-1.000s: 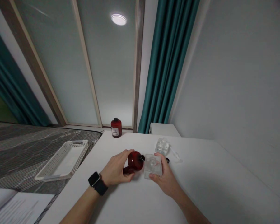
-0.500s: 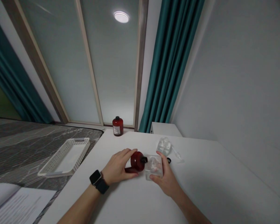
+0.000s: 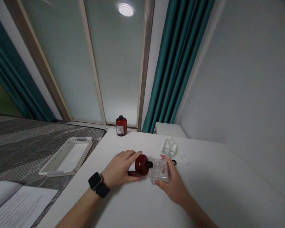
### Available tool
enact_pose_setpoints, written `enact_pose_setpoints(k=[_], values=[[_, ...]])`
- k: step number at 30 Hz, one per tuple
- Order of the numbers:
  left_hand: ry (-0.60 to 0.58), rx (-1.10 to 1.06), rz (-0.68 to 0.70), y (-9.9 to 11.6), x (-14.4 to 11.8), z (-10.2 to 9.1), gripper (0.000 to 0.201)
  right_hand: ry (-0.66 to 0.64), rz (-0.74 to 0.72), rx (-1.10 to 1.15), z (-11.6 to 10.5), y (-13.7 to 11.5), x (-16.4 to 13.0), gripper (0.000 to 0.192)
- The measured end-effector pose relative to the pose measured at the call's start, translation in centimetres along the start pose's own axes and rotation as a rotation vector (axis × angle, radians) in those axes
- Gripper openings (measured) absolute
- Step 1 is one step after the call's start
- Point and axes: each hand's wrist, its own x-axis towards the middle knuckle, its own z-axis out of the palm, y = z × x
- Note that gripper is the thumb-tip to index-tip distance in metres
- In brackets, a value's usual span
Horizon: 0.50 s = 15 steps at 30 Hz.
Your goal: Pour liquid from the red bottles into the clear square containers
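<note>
My left hand (image 3: 120,169), with a black watch on its wrist, grips a dark red bottle (image 3: 142,164) tipped on its side, its black neck pointing right. That neck meets a small clear square bottle (image 3: 159,170), which my right hand (image 3: 172,183) holds on the white table (image 3: 211,186). A small black cap (image 3: 174,162) lies just behind my right hand.
A second red bottle (image 3: 121,125) stands upright at the table's far edge. Clear square bottles (image 3: 169,147) and a clear dropper (image 3: 182,156) lie behind my hands. A white slotted basket (image 3: 67,156) rests on the grey bedding at left. Papers (image 3: 16,205) lie at lower left.
The red bottle has tipped further onto its side, its neck nearer the clear bottle. Both hands shifted slightly right as the view moved.
</note>
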Motion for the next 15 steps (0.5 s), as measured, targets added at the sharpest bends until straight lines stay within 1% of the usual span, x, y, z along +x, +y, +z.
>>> enact_pose_setpoints(k=[5, 9, 15], values=[[-0.028, 0.096, -0.002, 0.32, 0.04, -0.25, 0.081, -0.01, -0.035, -0.084, -0.13, -0.16, -0.05, 0.088], [-0.02, 0.107, 0.002, 0.31, 0.04, -0.18, 0.082, 0.002, -0.074, -0.136, -0.18, -0.05, -0.06, 0.093], [0.005, 0.1, 0.01, 0.27, 0.06, 0.04, 0.08, -0.002, -0.12, -0.224, -0.58, -0.27, 0.0, 0.095]])
